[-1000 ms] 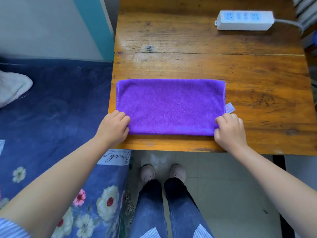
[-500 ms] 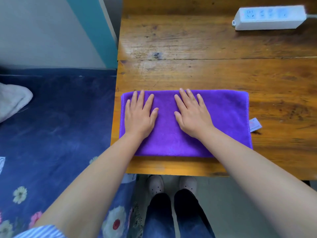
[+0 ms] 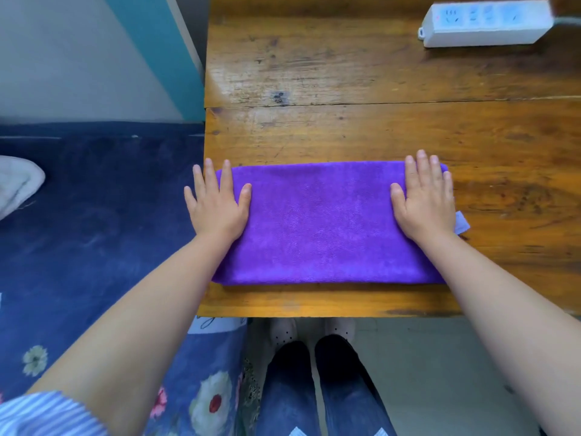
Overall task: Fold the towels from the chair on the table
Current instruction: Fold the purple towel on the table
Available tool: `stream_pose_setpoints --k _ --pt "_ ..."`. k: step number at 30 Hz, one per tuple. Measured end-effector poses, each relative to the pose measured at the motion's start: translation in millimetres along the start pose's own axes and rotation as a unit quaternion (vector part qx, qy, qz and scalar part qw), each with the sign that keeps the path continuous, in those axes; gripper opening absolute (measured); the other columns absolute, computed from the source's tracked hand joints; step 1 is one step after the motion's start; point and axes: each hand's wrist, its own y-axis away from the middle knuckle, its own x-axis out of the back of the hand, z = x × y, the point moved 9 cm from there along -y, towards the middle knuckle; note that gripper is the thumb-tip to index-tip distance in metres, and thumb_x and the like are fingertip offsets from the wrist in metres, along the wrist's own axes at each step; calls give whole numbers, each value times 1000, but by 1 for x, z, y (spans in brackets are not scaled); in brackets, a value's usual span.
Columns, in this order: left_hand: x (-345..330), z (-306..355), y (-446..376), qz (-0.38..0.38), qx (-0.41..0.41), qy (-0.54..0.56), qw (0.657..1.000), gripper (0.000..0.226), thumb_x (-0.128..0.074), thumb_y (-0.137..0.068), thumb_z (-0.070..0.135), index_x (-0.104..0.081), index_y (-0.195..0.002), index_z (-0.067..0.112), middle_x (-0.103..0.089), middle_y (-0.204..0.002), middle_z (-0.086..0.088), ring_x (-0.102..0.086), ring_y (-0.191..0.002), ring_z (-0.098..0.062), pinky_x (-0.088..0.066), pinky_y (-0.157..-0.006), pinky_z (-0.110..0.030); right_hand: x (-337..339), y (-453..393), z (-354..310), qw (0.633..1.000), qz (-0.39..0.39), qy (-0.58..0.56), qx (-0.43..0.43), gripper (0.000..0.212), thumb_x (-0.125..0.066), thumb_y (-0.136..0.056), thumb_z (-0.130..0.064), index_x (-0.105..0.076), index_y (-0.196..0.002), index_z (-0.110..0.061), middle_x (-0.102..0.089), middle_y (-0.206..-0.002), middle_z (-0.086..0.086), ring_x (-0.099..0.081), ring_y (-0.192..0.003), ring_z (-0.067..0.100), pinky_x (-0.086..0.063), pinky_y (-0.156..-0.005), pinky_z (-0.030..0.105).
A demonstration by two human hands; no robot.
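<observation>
Head view, left to right: a white cloth lies at the frame's left edge on a blue floral bedspread that butts against the desk. The left hand rests flat, fingers straight, on the left end of the purple towel, its outer fingers past the desk's left edge. The folded towel lies parallel to the desk's near edge, just inside it. The right hand presses flat on the towel's right end, beside a small tag. Bare wood stretches beyond to a power strip.

Folded towel near table's front edge. Left hand flat on its left end, right hand on right end. Power strip far right corner. Bed left of table.
</observation>
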Motion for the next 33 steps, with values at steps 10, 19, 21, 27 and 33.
stream_pose_setpoints --k 10,19,21,27,33 --pt "2 80 71 2 -224 78 971 64 -34 -89 39 -29 -141 3 -20 -152 -14 -11 -143 -29 -5 -115 -41 8 81 27 993 40 -84 -68 64 -25 -86 -34 -21 -143 -4 -14 -153 16 -8 -143 31 0 -114 48" --pt "-25 85 95 -52 -229 -29 972 68 -25 -85 45 -31 -142 10 -22 -153 -9 -13 -144 -25 -4 -116 -41 -15 123 60 989 -19 -82 -121 56 -42 -94 -22 -21 -143 -6 -20 -153 13 -14 -142 28 -9 -114 44" --pt "-11 93 95 -28 -223 13 974 61 -33 -85 37 -41 -135 3 -32 -147 -17 -23 -140 -32 -14 -114 -45 -4 131 64 978 3 -116 -176 58 -50 -90 -22 -29 -140 -4 -39 -142 16 -32 -132 31 -25 -105 44" --pt "11 163 79 -13 -299 31 954 41 -53 -89 11 -50 -126 -5 -48 -134 -21 -42 -126 -36 -30 -106 -41 -7 138 62 946 -46 -161 -276 54 -56 -88 -25 -34 -133 -6 -46 -130 14 -40 -123 30 -33 -99 40" --pt "12 243 43 -70 -269 90 956 38 -47 -92 13 -50 -128 4 -55 -128 -15 -49 -121 -27 -32 -97 -28 -12 141 69 899 -54 -242 -361 19 -53 -82 -13 -57 -100 -8 -56 -112 9 -44 -111 27 -28 -89 37"
